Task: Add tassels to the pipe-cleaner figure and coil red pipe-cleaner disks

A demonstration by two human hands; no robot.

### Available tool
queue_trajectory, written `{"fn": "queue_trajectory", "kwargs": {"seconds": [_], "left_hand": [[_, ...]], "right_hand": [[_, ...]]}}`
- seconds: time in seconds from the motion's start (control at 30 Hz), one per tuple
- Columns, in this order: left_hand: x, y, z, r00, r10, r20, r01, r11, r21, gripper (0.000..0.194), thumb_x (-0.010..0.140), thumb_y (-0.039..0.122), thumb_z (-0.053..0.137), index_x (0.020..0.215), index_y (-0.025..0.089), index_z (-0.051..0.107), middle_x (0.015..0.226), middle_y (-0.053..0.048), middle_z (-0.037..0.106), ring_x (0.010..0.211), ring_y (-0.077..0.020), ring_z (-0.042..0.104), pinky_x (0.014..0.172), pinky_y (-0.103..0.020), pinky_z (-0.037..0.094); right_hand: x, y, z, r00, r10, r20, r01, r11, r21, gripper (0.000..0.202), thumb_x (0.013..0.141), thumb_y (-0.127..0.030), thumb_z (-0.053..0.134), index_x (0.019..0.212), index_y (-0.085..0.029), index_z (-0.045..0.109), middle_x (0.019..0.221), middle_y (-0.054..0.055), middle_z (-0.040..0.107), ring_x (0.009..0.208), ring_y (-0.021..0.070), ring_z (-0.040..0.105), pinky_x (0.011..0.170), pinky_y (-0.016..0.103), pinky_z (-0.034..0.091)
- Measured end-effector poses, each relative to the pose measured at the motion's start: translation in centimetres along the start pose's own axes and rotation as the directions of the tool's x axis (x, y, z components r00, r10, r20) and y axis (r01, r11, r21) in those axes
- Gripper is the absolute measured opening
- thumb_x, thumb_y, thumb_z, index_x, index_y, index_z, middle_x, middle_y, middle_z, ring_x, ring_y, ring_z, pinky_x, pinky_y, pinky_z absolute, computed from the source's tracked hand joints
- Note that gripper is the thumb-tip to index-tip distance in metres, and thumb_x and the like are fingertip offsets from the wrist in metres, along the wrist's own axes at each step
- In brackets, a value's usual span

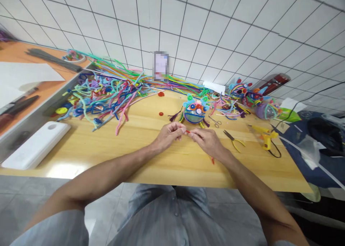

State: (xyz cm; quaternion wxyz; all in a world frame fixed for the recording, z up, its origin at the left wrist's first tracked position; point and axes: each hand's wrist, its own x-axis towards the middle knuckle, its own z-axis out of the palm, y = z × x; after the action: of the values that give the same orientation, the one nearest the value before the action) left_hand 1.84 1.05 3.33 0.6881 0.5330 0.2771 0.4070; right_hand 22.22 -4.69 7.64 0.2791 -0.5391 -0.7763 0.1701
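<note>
My left hand (170,134) and my right hand (207,139) meet over the middle of the table, fingers closed in pinches. Between the fingertips shows a short bit of red pipe cleaner (187,131), held from both sides. A red end (212,160) pokes out below my right wrist; whether it belongs to the same piece is hidden. Just beyond my hands stands a figure (194,111) made of colourful pipe cleaners, with round eyes, green-blue ears and dark purple tassels at its sides. Two small red coils, one nearer (161,114) and one farther (161,94), lie to its left.
Yellow-handled pliers (234,141), small scissors (215,121) and a yellow glue gun (266,138) lie at right. Piled pipe cleaners (107,98) fill the left back. A white power bank (36,145) sits front left; a phone (161,66) leans on the tiled wall.
</note>
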Motion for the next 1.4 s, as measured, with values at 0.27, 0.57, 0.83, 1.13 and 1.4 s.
{"fn": "queue_trajectory", "kwargs": {"seconds": [0.27, 0.57, 0.83, 1.13, 1.4], "left_hand": [[0.1, -1.4, -1.4, 0.949, 0.234, -0.211, -0.161, 0.935, 0.315, 0.031, 0.096, 0.039, 0.067, 0.118, 0.019, 0.062, 0.101, -0.002, 0.067, 0.064, -0.0072, 0.052, 0.06, -0.022, 0.045], [-1.0, -3.0, -1.1, 0.821, 0.526, 0.223, -0.527, 0.546, 0.652, 0.032, 0.103, 0.031, 0.066, 0.133, 0.02, 0.064, 0.112, -0.01, 0.072, 0.088, -0.0149, 0.067, 0.075, -0.026, 0.055], [-1.2, -2.4, -1.0, 0.923, 0.331, 0.198, -0.374, 0.644, 0.668, 0.024, 0.106, 0.031, 0.06, 0.095, 0.016, 0.075, 0.084, -0.004, 0.074, 0.075, -0.0128, 0.068, 0.072, -0.022, 0.052], [-1.2, -2.1, -0.8, 0.897, 0.353, 0.267, -0.44, 0.65, 0.62, 0.022, 0.105, 0.033, 0.063, 0.099, 0.015, 0.073, 0.084, -0.006, 0.074, 0.075, -0.013, 0.068, 0.069, -0.023, 0.052], [-1.5, -2.2, -0.5, 0.902, 0.35, 0.252, -0.428, 0.654, 0.624, 0.023, 0.104, 0.031, 0.063, 0.094, 0.014, 0.074, 0.079, -0.006, 0.075, 0.071, -0.0131, 0.069, 0.067, -0.021, 0.051]], "right_hand": [[0.0, 2.0, -0.5, 0.944, 0.272, 0.184, -0.32, 0.888, 0.329, 0.027, 0.095, -0.04, 0.057, 0.086, -0.02, 0.075, 0.059, -0.002, 0.067, 0.053, 0.0135, 0.059, 0.055, 0.025, 0.044], [-0.5, 3.0, 1.1, 0.913, 0.209, 0.351, -0.347, 0.85, 0.397, 0.031, 0.099, -0.039, 0.051, 0.087, -0.02, 0.073, 0.059, -0.002, 0.066, 0.052, 0.0122, 0.059, 0.055, 0.024, 0.044], [-1.0, 2.8, 2.1, 0.97, 0.087, 0.225, -0.142, 0.959, 0.244, 0.02, 0.096, -0.034, 0.062, 0.087, -0.019, 0.072, 0.059, -0.005, 0.062, 0.052, 0.0094, 0.051, 0.055, 0.024, 0.034], [-2.1, 3.3, 1.9, 0.95, 0.098, 0.296, -0.182, 0.945, 0.271, 0.036, 0.104, -0.027, 0.052, 0.072, -0.02, 0.068, 0.057, -0.004, 0.066, 0.051, 0.0089, 0.058, 0.054, 0.022, 0.039], [-3.0, 4.2, 2.9, 0.98, -0.182, 0.082, 0.173, 0.979, 0.104, 0.019, 0.107, -0.022, 0.054, 0.104, -0.022, 0.073, 0.083, 0.004, 0.079, 0.069, 0.0161, 0.072, 0.067, 0.027, 0.052]]}}
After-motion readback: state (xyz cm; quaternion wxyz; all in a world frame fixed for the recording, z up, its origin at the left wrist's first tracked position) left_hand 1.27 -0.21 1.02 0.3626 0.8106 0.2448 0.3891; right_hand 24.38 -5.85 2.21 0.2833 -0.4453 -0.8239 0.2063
